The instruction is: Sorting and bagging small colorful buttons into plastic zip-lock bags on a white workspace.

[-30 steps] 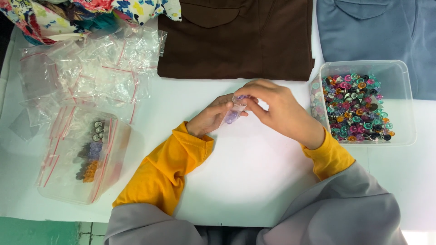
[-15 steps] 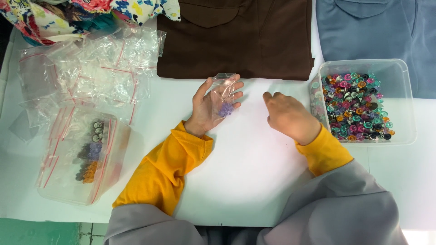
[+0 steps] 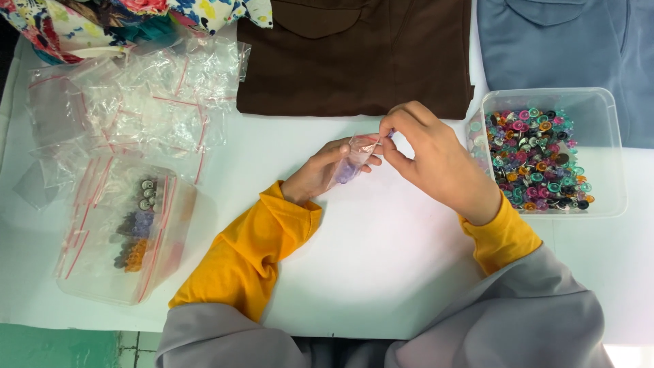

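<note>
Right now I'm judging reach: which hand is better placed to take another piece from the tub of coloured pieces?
Probably the right hand: it lies beside the clear tub, only pinching the small bag's top. The left hand cradles that bag, farther away.

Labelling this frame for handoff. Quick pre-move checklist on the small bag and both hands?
1. Left hand holds the small clear plastic zip bag: ok.
2. Right hand pinches the bag's top edge: ok.
3. Purple pieces sit low in the bag: ok.
4. Bag sealed: cannot tell.
5. Clear plastic tub of mixed coloured buttons beside right hand, upright: ok.
6. White table under the hands bare: ok.
</note>
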